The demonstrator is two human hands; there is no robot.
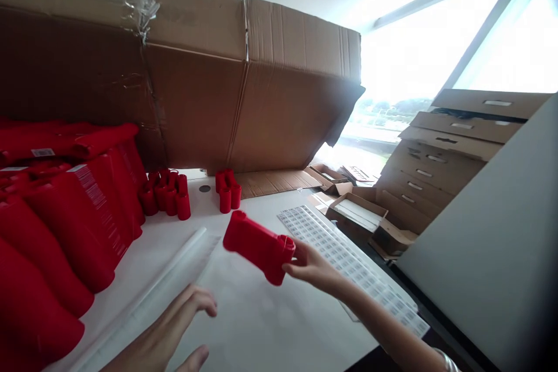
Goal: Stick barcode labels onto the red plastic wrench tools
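Observation:
My right hand (310,267) is closed on one end of a red paper scroll (258,246), rolled at both ends, and holds it just above the white table (270,325). My left hand (168,334) hovers low at the near edge with its fingers loosely curled and apart, holding nothing. It is nearest a clear plastic sleeve (174,279) that lies on the table. A sheet of small printed labels (349,258) lies to the right of the scroll, under my right forearm.
Two clusters of small red rolls (168,193) (227,189) stand at the back of the table. Stacked red packets with barcodes (70,215) fill the left side. A large cardboard box (196,70) rises behind, and flat and folded cartons (440,157) pile up at the right.

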